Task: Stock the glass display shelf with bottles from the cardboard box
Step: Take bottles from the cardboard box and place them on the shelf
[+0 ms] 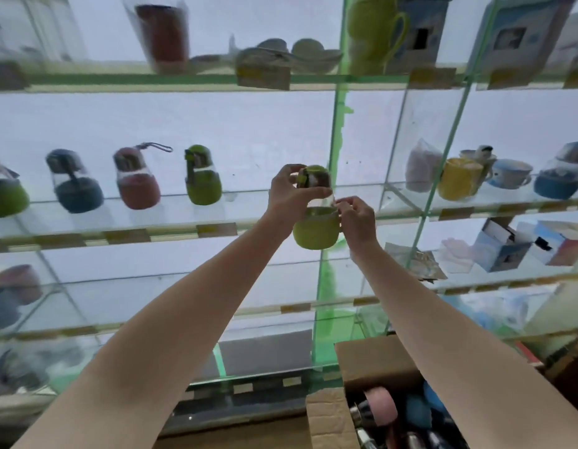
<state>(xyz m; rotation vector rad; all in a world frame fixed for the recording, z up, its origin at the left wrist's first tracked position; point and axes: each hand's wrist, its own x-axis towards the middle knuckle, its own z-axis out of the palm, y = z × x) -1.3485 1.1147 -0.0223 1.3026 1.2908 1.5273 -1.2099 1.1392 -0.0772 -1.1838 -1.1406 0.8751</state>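
Your left hand (289,192) grips the upper, clear part of a green bottle (315,218), fingers curled round its cap end. Your right hand (357,222) pinches something small at the bottle's right side, where clear body meets green sleeve; what it pinches is too blurred to tell. You hold the bottle upright in the air, in front of the middle shelf (171,230), right of the row of bottles (132,179) standing there. The box (375,364) sits open at lower right, more bottles inside.
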